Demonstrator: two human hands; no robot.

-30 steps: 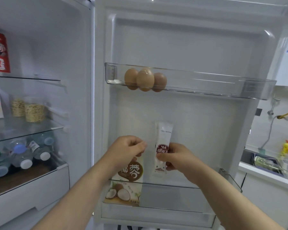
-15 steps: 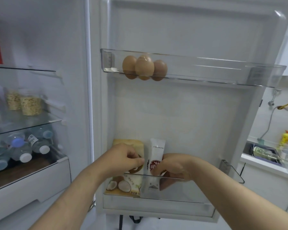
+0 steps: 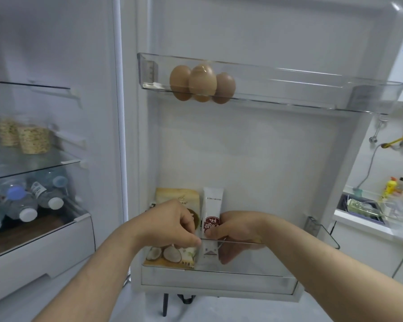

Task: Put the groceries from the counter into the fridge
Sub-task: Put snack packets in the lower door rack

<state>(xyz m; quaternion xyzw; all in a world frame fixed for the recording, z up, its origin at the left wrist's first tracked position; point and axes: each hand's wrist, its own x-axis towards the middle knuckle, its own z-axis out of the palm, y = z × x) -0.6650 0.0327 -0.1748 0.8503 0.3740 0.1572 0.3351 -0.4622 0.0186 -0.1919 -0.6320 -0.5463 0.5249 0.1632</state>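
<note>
Both packs stand upright in the door bin. The left hand pinches the pouch; the right hand grips the sachet, which touches the pouch's right side.

White sachet, coconut packet lowered into door bin

Fridge door, lower clear plastic bin: tan coconut-print pouch and white stick sachet upright, side by side, left end; upper clear plastic bin: three brown eggs, left end. Inside, middle glass shelf: two clear grain-filled jars.
</note>
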